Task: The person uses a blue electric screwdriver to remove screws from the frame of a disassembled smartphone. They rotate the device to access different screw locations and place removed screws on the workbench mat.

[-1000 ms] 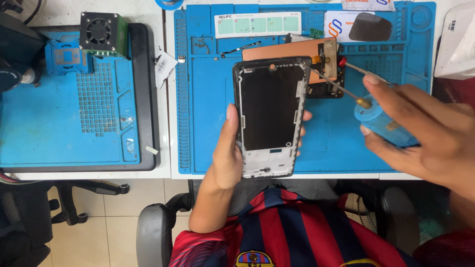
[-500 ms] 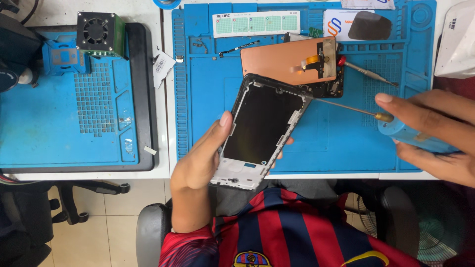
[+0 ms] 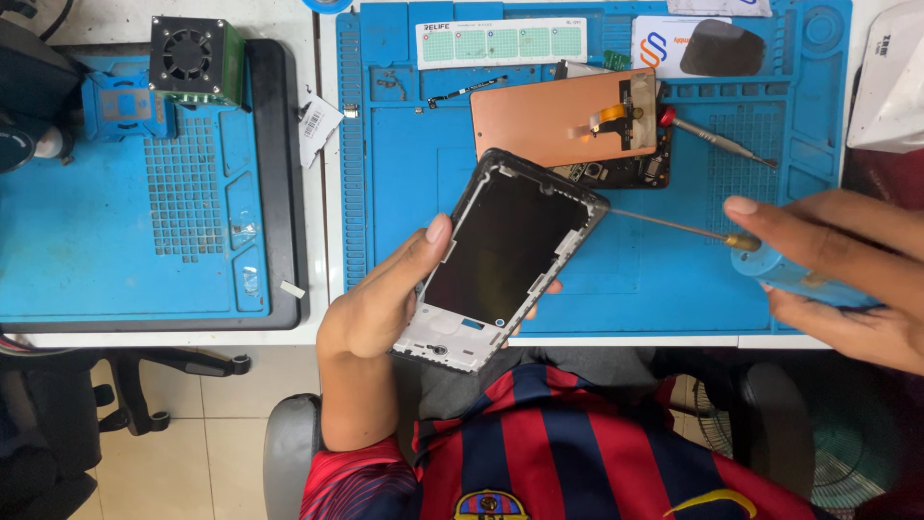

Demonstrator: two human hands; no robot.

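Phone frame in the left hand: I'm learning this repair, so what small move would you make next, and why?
Probably ease the needle tip along the phone frame's top right corner edge. The left hand holds the frame tilted over the blue mat, and the right hand aims the blue needle-tipped bottle so its tip sits right at that corner.

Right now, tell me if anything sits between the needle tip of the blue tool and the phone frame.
Nothing visible does. The right hand holds the blue tool, and its thin needle runs over bare blue mat to the upper corner of the phone frame, which the left hand holds tilted.
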